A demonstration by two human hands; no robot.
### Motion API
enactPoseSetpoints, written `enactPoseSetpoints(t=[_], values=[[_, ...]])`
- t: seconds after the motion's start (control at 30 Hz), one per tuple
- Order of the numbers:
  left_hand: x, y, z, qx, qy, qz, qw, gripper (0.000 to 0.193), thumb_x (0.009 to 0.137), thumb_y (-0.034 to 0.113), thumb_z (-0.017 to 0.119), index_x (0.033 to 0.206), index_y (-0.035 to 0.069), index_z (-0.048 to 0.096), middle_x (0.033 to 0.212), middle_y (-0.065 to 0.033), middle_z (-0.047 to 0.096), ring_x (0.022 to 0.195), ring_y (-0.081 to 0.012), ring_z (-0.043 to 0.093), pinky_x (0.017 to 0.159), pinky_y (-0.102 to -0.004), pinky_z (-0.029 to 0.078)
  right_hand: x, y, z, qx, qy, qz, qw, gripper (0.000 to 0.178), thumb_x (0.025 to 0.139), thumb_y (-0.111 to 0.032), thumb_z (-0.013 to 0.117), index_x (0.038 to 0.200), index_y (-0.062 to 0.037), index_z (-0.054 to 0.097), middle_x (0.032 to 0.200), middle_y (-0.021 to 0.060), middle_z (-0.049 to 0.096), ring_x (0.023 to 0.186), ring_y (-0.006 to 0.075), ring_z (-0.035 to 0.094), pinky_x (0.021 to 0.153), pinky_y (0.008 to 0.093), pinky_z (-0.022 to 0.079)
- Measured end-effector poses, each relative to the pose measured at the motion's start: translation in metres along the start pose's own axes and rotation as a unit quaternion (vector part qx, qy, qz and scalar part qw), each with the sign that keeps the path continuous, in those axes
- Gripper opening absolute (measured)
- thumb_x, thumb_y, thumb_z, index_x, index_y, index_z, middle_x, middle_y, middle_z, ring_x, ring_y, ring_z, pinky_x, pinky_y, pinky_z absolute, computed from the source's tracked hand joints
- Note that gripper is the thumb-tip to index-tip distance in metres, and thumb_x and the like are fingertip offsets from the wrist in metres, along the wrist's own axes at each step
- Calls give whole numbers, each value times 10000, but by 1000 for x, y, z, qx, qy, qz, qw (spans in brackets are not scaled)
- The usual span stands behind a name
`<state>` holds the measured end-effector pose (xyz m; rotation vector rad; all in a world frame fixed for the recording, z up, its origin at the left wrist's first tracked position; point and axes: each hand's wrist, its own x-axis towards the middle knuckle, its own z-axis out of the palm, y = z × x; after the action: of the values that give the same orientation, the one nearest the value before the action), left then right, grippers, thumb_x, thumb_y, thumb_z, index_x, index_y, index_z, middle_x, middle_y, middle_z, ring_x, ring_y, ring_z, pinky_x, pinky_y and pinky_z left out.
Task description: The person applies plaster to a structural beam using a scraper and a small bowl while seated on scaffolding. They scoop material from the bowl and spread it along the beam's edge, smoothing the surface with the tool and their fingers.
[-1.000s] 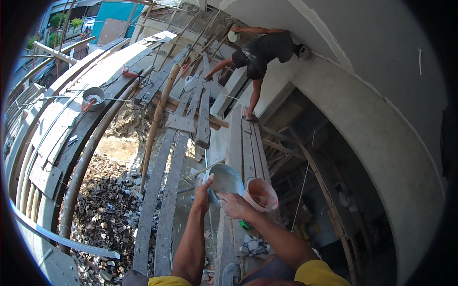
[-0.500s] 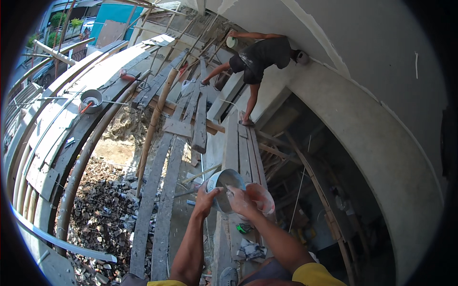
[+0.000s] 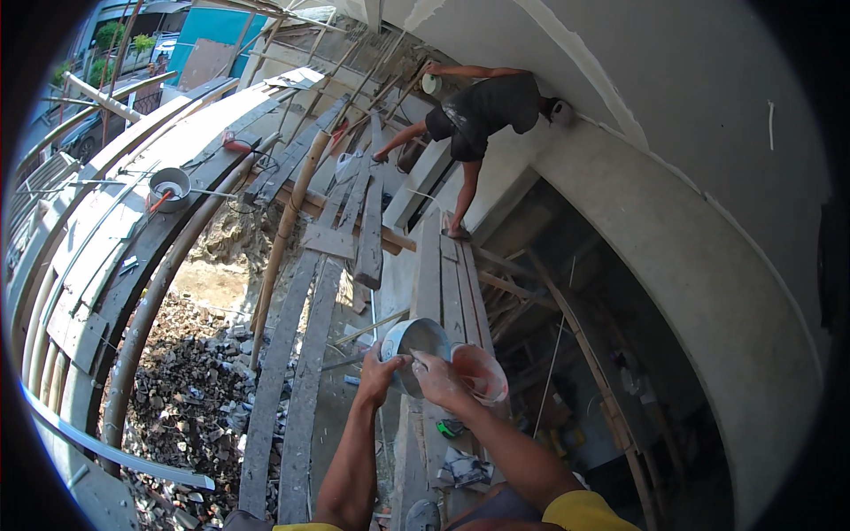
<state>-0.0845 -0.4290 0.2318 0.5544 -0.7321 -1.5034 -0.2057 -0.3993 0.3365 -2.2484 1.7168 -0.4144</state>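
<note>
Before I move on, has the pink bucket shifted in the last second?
No. The pink bucket keeps its place against the planks and the green tool; all three drifted together with the camera.

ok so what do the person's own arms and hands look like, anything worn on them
The left hand and right hand are ungloved, and both forearms are uncovered. Short yellow sleeves show at the lower edge. No watch, bracelet or cable is visible.

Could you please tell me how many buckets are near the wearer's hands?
2: a pale-blue bucket in the left hand and a pink bucket beside the right hand.
</note>
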Motion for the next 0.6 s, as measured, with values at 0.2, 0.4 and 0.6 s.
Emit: enactPoseSetpoints(t=[0.2, 0.4, 0.6], values=[[3, 0, 3, 16, 7, 25, 1000, 628, 719, 102, 734, 1284, -48, 502, 1076, -123, 639, 940, -192, 617, 835, -316, 493, 3, 3, 5, 6, 24, 64, 998, 387, 969, -178, 483, 1273, 51, 554, 1207, 296, 600, 1162, 394, 579, 982, 395, 445], [0, 3, 10, 28, 6, 12, 1000, 685, 704, 102, 745, 1310, -52, 465, 1116, -142, 617, 986, -207, 603, 858, -326, 488, 14, 37, 6, 24, 64, 70, 995, 396, 972, -185, 485, 1278, 60, 545, 1185, 297, 610, 1159, 402, 578, 982, 390, 441], [-2, 8, 6, -19, 17, -10, 1000, 743, 672, 111, 765, 1321, -54, 442, 1131, -142, 602, 1002, -212, 597, 868, -326, 486, 7, 19, 1, 0, 39, 16, 999, 402, 959, -189, 465, 1278, 43, 548, 1189, 304, 597, 1147, 430, 565, 980, 421, 443]])
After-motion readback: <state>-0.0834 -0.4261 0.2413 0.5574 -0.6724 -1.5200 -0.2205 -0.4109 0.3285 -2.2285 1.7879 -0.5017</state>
